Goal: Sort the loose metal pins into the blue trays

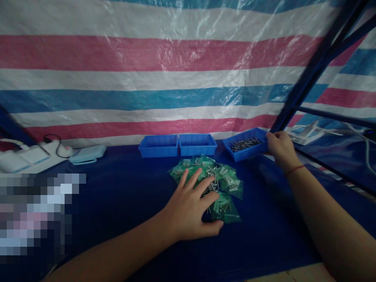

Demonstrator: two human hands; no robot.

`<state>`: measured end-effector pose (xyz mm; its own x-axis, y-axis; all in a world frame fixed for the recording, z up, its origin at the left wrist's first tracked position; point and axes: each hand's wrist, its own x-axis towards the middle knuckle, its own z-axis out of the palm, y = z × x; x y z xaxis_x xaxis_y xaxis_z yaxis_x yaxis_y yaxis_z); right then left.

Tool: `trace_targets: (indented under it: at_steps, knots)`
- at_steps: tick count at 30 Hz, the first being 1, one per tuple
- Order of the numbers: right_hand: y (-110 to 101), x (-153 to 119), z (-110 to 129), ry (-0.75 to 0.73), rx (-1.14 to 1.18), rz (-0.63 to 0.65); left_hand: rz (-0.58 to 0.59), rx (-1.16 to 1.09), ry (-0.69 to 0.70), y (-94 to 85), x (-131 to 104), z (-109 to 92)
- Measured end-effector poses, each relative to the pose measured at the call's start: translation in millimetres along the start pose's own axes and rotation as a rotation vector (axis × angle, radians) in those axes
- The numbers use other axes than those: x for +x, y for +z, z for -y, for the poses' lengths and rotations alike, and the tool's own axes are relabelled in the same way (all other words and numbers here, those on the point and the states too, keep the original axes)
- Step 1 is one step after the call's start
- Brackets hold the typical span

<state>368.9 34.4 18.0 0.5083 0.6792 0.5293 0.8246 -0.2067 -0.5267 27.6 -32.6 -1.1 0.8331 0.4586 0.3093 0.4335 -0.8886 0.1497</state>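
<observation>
My left hand (190, 207) rests with fingers spread over a heap of green plastic bags (227, 180) in the middle of the table. Pale, plug-like pieces show through the bags, and loose metal screws (212, 186) lie among them. At the back right, my right hand (280, 147) grips the end of a blue bin (249, 154), which is tilted. Dark metal screws (246, 144) fill part of that bin. To its left, two more blue bins, the left one (158, 152) and the middle one (197, 150), stand side by side at the back.
A blue table surface (132, 184) lies under everything. White power strips (32, 156) with cables and a light blue case (88, 154) are at the back left. A dark metal frame post (308, 84) slopes on the right. A striped plastic sheet (132, 55) hangs behind.
</observation>
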Motion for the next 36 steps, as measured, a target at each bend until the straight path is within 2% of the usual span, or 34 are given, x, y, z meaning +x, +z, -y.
trace_targets:
  at_steps: [3,5,12,18,25,31,36]
  knots:
    - [-24,-7,11,0.153,-0.048,-0.047,0.023,-0.022,-0.026,0.6,-1,1]
    - [-35,-13,22,0.157,-0.063,-0.042,0.028,-0.031,-0.037,0.5,-1,0]
    - [-50,-34,51,0.000,-0.049,-0.039,0.009,-0.040,-0.037,0.8,-1,0]
    - [-55,-42,61,-0.123,-0.010,0.056,0.026,-0.054,-0.044,1.4,-1,1]
    - [-57,-63,89,-0.352,0.045,-0.078,0.044,-0.066,-0.055,0.6,1,1]
    - [-67,-62,86,-0.353,0.186,0.119,0.061,-0.055,-0.061,0.3,0,1]
    - [-67,-61,76,-0.442,0.328,0.224,0.059,-0.050,-0.064,0.7,0,1]
